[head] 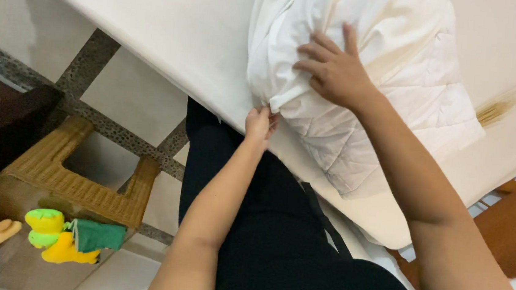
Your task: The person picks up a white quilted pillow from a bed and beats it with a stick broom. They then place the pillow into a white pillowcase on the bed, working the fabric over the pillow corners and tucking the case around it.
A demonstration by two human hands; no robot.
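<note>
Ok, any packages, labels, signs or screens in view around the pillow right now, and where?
None in view: no package, label, sign or screen.
What shows instead: a white pillow on the white bed, the left hand pinching the pillowcase edge, the right hand flat on the pillow.
A wicker stool and a yellow-green plush toy stand on the tiled floor, lower left.

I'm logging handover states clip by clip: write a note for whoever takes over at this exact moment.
Left hand: pinching the edge of the white pillowcase.
Right hand: flat on top, pressing the quilted pillow down.
The pillow lies on the white bed, at its edge by the person.
Done: the pillow's far part is inside the case.
Left: the quilted near part is uncovered.
</note>
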